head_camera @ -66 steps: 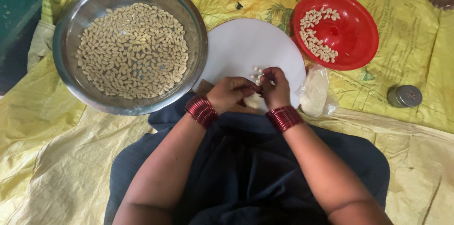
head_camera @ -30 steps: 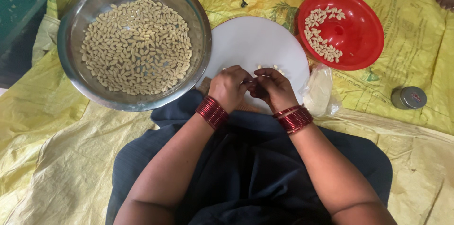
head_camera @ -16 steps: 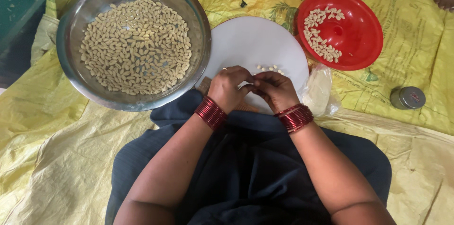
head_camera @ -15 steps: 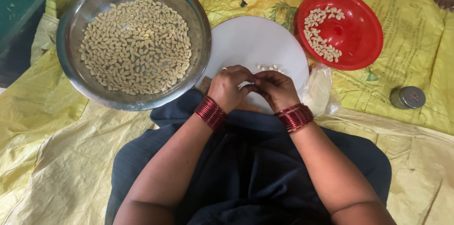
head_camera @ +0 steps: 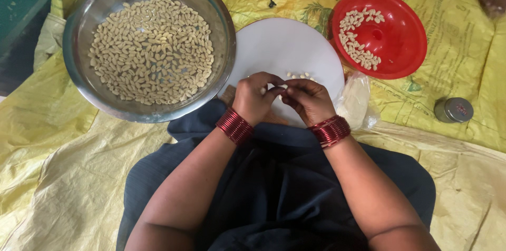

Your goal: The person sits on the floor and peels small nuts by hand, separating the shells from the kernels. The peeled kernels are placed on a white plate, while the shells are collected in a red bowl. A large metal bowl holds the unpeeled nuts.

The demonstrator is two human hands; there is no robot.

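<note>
Both hands barely shifted vs earlier, I see left hand (head_camera: 255, 98) & right hand (head_camera: 308, 99) pinched fingertip-to-fingertip on a small pale nut kernel (head_camera: 263, 90) at near edge of round white plastic plate (head_camera: 287, 50), w/ left hand nearer; kernel's long axis unclear.

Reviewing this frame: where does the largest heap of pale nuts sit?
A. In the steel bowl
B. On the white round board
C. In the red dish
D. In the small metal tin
A: the steel bowl is widely covered with pale nuts, while the red dish holds only a small cluster.
</note>
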